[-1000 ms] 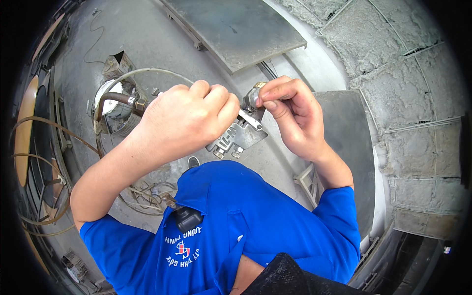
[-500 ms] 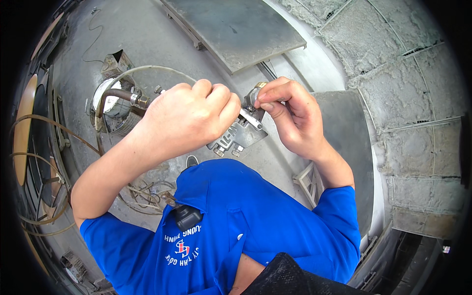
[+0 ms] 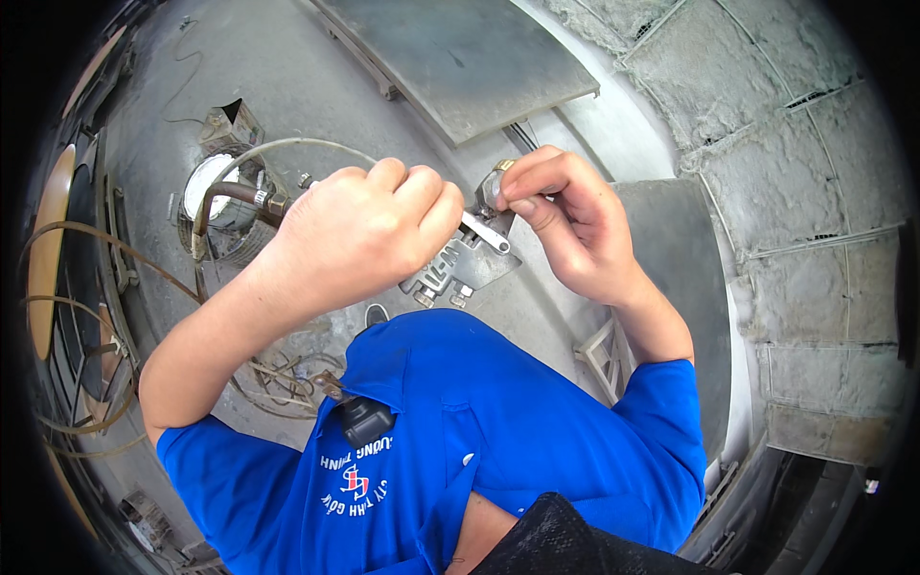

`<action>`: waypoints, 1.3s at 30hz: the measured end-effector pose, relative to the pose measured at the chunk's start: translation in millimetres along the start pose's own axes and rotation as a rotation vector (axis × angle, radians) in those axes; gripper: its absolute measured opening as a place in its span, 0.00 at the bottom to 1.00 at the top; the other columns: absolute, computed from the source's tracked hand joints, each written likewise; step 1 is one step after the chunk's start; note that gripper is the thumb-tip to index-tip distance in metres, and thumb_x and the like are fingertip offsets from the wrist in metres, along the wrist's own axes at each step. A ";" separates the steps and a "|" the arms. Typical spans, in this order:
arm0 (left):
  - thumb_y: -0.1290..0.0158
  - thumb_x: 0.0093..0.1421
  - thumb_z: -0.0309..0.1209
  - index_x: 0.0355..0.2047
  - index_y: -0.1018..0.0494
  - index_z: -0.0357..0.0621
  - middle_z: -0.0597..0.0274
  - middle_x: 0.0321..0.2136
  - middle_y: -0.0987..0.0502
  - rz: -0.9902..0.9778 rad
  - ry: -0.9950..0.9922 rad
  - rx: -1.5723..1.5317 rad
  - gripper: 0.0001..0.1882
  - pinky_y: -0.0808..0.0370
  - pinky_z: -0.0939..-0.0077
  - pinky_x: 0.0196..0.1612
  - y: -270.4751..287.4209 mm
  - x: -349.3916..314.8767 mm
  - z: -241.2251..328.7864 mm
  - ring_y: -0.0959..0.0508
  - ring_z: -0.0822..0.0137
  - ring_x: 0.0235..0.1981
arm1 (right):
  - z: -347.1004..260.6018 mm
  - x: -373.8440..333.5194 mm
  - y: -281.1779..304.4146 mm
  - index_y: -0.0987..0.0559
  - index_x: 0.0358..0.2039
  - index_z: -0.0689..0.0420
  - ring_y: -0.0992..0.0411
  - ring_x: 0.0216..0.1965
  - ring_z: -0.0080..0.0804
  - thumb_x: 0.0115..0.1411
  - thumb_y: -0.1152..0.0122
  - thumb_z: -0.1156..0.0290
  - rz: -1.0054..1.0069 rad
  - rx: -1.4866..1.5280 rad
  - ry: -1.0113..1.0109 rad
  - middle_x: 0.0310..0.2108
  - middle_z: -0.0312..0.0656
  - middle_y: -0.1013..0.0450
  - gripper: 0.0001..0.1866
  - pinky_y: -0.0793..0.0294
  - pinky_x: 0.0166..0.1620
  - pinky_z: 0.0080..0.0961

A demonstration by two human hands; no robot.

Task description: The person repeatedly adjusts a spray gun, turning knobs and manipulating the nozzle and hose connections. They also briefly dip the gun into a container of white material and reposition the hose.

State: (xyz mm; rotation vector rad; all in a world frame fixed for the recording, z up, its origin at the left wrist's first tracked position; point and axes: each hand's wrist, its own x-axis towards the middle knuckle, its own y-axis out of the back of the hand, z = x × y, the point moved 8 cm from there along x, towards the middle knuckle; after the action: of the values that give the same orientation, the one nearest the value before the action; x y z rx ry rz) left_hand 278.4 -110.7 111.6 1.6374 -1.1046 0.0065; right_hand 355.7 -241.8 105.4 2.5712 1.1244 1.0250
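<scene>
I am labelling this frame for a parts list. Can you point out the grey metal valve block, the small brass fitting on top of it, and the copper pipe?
grey metal valve block (image 3: 471,264): head view, its flat side face.
brass fitting (image 3: 502,167): head view, its top end above the right hand's fingers.
copper pipe (image 3: 233,192): head view, the bent stretch left of the left hand.

Your closed left hand (image 3: 359,235) covers most of the grey ribbed metal valve block (image 3: 458,266) and the near end of the curved brown pipe (image 3: 235,195). Your right fingertips (image 3: 522,192) hide the small brass fitting (image 3: 495,182) almost entirely.
</scene>
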 end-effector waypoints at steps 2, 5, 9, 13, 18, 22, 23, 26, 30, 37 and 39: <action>0.42 0.49 0.32 0.28 0.28 0.46 0.67 0.23 0.31 -0.002 0.011 -0.002 0.08 0.24 0.78 0.23 -1.8 0.3 -3.6 0.23 0.71 0.25 | 2.8 3.6 -0.8 0.23 0.42 0.64 0.23 0.42 0.32 0.67 0.45 0.90 0.005 -0.039 0.025 0.41 0.46 0.23 0.09 0.22 0.47 0.29; 0.41 0.49 0.32 0.28 0.29 0.46 0.67 0.24 0.31 -0.002 0.029 -0.032 0.08 0.24 0.77 0.23 -3.2 -1.2 -3.8 0.23 0.71 0.25 | -3.7 5.0 -2.4 0.24 0.43 0.64 0.23 0.42 0.32 0.68 0.45 0.89 -0.056 -0.170 0.114 0.40 0.47 0.23 0.08 0.21 0.46 0.29; 0.41 0.49 0.31 0.31 0.27 0.45 0.66 0.24 0.30 -0.009 0.061 -0.100 0.10 0.24 0.76 0.25 -8.8 -4.0 -3.4 0.23 0.69 0.25 | -7.2 7.6 0.9 0.25 0.44 0.62 0.24 0.38 0.31 0.70 0.45 0.86 -0.137 -0.177 0.077 0.40 0.48 0.23 0.06 0.21 0.42 0.28; 0.39 0.51 0.26 0.42 0.24 0.40 0.59 0.29 0.24 0.156 0.235 -0.355 0.16 0.22 0.68 0.34 -1.7 -14.1 -31.4 0.20 0.59 0.29 | -0.2 2.0 44.0 0.25 0.45 0.62 0.25 0.37 0.30 0.73 0.45 0.79 0.312 0.248 0.082 0.43 0.48 0.22 0.03 0.23 0.41 0.27; 0.43 0.68 0.25 0.45 0.24 0.39 0.59 0.29 0.22 0.383 0.671 -0.752 0.07 0.31 0.76 0.26 -14.1 -25.1 -73.4 0.27 0.72 0.22 | 26.3 -11.7 111.6 0.24 0.47 0.62 0.21 0.39 0.32 0.75 0.45 0.76 0.731 0.230 0.241 0.45 0.49 0.21 0.05 0.19 0.42 0.32; 0.46 0.72 0.29 0.49 0.26 0.38 0.60 0.34 0.22 0.653 1.008 -1.287 0.09 0.36 0.81 0.23 -27.5 -42.7 -83.9 0.34 0.79 0.21 | 61.0 9.5 88.9 0.25 0.48 0.63 0.19 0.44 0.36 0.75 0.45 0.77 0.735 0.265 0.196 0.50 0.50 0.23 0.05 0.16 0.49 0.37; 0.46 0.73 0.30 0.49 0.26 0.38 0.60 0.35 0.22 0.718 1.035 -1.399 0.09 0.35 0.81 0.23 -28.5 -44.8 -83.9 0.33 0.80 0.22 | 65.7 19.6 79.9 0.25 0.49 0.63 0.19 0.50 0.39 0.74 0.44 0.78 0.698 0.297 0.223 0.53 0.49 0.25 0.06 0.17 0.55 0.39; 0.46 0.72 0.30 0.52 0.28 0.38 0.56 0.39 0.24 0.824 1.166 -1.529 0.12 0.35 0.82 0.23 -28.8 -51.8 -84.7 0.34 0.78 0.24 | 74.3 51.9 46.7 0.25 0.49 0.62 0.19 0.51 0.40 0.74 0.45 0.78 0.628 0.301 0.283 0.54 0.50 0.26 0.06 0.18 0.57 0.37; 0.44 0.70 0.30 0.54 0.28 0.36 0.58 0.39 0.23 0.860 1.305 -1.489 0.15 0.35 0.81 0.23 -20.2 -63.7 -93.7 0.34 0.78 0.24 | 75.3 83.8 -15.3 0.24 0.51 0.62 0.20 0.54 0.39 0.75 0.47 0.80 0.426 0.299 0.288 0.55 0.50 0.27 0.08 0.19 0.59 0.36; 0.42 0.66 0.29 0.59 0.29 0.34 0.59 0.38 0.22 0.799 1.386 -1.492 0.23 0.33 0.78 0.23 -2.1 -83.4 -105.7 0.31 0.76 0.26 | 21.9 108.7 -70.6 0.24 0.52 0.63 0.20 0.48 0.42 0.65 0.39 0.89 0.305 -0.159 0.835 0.49 0.53 0.22 0.16 0.17 0.50 0.32; 0.42 0.66 0.29 0.58 0.28 0.35 0.61 0.36 0.23 0.795 1.460 -1.500 0.21 0.33 0.78 0.23 -3.6 -88.2 -108.4 0.31 0.76 0.26 | 8.8 112.2 -81.7 0.25 0.53 0.66 0.18 0.49 0.44 0.68 0.45 0.91 0.257 -0.261 0.883 0.50 0.56 0.23 0.15 0.14 0.53 0.35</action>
State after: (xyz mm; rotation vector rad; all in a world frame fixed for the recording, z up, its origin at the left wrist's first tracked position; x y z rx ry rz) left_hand 286.3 28.8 105.8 -0.3710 -0.2110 0.6181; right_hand 367.4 -104.8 126.5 2.0861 0.6928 2.3157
